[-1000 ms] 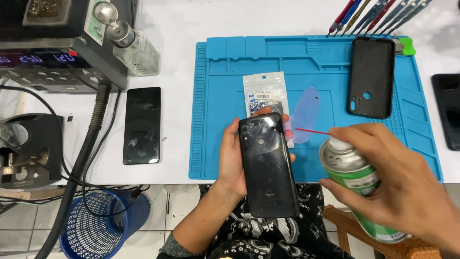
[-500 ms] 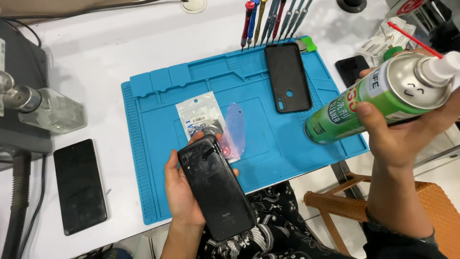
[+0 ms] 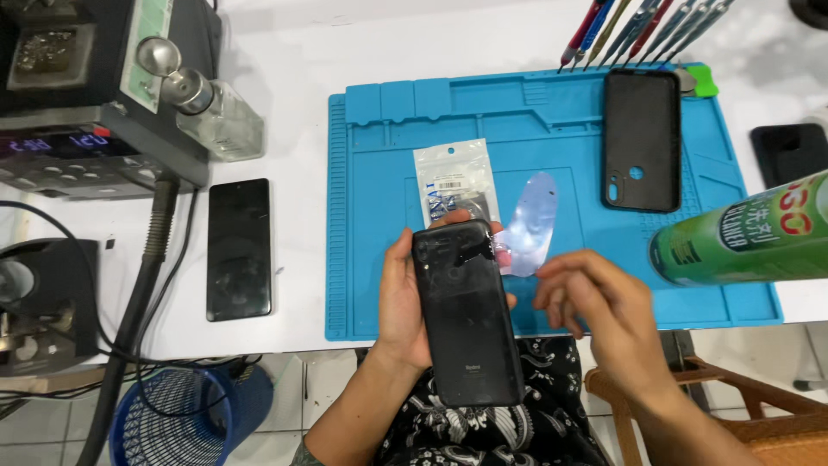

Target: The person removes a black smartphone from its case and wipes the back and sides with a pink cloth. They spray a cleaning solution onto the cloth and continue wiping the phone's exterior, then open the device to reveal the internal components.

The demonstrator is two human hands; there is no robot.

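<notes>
Now black phone (image 3: 466, 315) back-up, glossy, smudged, gripped by left hand (image 3: 398, 302)

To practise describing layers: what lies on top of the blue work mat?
On the blue work mat lie a small clear packet, a thin clear film and a black phone case. The held black phone covers their lower edges.

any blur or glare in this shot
Head view: the right hand is motion-blurred, and the green spray can at the right edge is soft; the black phone in the left hand is sharp, with soft reflections; the blue mat is evenly lit.
</notes>
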